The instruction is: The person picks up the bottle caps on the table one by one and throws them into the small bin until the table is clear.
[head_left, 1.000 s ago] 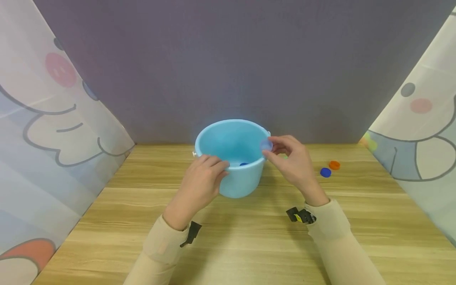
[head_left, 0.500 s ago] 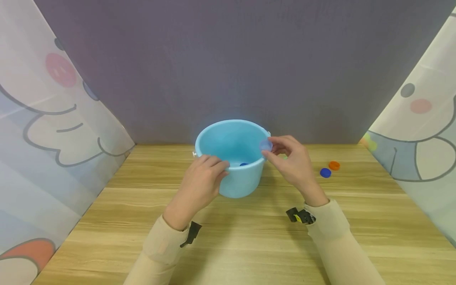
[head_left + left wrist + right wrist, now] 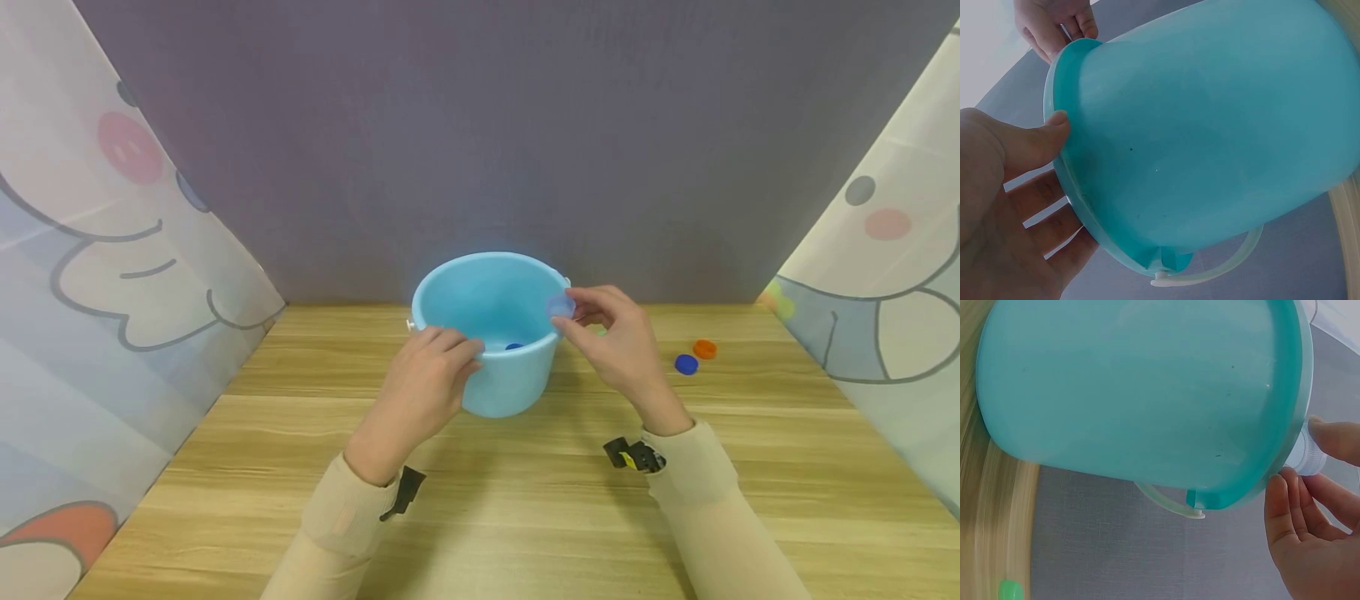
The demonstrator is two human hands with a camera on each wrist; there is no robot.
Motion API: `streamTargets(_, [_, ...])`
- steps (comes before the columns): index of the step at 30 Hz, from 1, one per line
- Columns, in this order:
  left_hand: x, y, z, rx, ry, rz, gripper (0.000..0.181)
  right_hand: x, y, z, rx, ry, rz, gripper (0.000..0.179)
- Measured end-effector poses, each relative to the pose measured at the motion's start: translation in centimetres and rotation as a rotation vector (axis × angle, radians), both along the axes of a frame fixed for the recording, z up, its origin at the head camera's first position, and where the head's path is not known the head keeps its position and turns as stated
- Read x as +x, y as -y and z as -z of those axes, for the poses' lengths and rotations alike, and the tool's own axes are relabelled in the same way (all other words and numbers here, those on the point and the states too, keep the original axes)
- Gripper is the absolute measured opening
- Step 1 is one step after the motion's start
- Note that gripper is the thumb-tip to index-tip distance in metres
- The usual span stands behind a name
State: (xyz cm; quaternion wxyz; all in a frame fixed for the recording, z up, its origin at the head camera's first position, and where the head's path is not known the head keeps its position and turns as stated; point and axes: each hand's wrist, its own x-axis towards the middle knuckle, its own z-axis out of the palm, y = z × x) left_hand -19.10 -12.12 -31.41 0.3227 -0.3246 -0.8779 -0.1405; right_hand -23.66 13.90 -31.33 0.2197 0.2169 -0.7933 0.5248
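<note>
Translucent cap [image 3: 560, 307] is sitting clamped between thumb and fingers of my right hand [image 3: 621, 337] at the rim of the blue bucket [image 3: 510, 385] my left hand [image 3: 423, 375] is gripping.

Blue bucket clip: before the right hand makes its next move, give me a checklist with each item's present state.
1. Bucket upright on the table: ok.
2. Left hand holding the bucket's rim: ok; the left wrist view shows the thumb on the outside.
3. Right hand pinching the pale translucent cap: ok.
4. Pale translucent cap not touching the rim: cannot tell; the rim partly hides it in the right wrist view.
5. Handle out of the opening: ok; it hangs outside.
6. No loose caps on the table: not ok; an orange cap and a blue cap lie there.
</note>
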Motion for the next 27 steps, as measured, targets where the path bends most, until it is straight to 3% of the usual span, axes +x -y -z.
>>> streamTargets(27, [0.03, -0.06, 0.05, 0.001, -0.003, -0.005, 0.016, 0.02, -0.05, -0.15, -0.018, -0.015, -0.013, 0.036])
